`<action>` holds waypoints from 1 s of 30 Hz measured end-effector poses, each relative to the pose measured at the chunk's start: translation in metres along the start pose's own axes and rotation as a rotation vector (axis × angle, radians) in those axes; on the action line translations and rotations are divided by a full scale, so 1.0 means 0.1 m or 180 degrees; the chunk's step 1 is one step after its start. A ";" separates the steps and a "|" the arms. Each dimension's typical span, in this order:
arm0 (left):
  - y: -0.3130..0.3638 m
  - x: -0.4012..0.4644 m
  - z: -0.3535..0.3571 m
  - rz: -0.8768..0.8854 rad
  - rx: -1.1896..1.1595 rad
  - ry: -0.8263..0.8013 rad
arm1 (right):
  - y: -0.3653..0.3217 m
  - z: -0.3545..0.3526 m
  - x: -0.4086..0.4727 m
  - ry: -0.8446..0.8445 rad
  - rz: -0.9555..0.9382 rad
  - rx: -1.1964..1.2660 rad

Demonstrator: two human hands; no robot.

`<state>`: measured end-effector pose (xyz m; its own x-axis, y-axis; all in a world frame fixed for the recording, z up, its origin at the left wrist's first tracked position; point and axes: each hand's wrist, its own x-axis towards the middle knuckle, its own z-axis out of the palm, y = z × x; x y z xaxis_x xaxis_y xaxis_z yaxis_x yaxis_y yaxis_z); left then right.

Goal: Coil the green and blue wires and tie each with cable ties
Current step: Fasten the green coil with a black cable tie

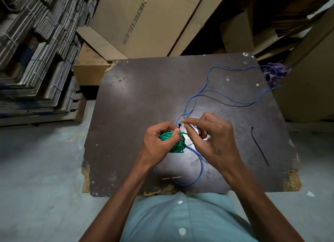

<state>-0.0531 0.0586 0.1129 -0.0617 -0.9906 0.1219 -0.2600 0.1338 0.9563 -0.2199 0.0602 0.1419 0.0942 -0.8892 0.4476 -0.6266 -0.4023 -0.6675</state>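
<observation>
A coiled green wire (176, 144) is held just above the dark table (135, 106) near its front middle. My left hand (159, 142) grips the coil from the left. My right hand (207, 137) pinches a black cable tie (180, 125) at the top of the coil; the tie's thin tail sticks out near the coil's right side. The blue wire (198, 93) lies loose and uncoiled, winding from the far right edge down under my hands to a loop by the front edge. A second black cable tie (259, 146) lies flat on the right.
Large cardboard boxes (144, 21) lean behind the table. Stacks of flattened cartons (36, 52) stand on a pallet at the left. A purple cloth (274, 72) sits at the far right corner. A short thin stick (171, 178) lies near the chipped front edge.
</observation>
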 end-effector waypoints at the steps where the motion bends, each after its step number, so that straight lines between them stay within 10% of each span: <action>1: 0.01 0.00 0.00 0.0025 0.0024 -0.0029 | -0.01 0.00 0.00 -0.0011 -0.0025 0.0007; 30: 0.33 -0.08 0.12 -0.0038 -0.0920 0.0376 | -0.27 -0.17 0.00 0.0274 0.0185 0.0475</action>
<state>-0.0728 0.0714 0.1407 0.0564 -0.9907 0.1241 0.0258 0.1258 0.9917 -0.2165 0.0743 0.1700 -0.0095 -0.8926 0.4508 -0.5067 -0.3844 -0.7717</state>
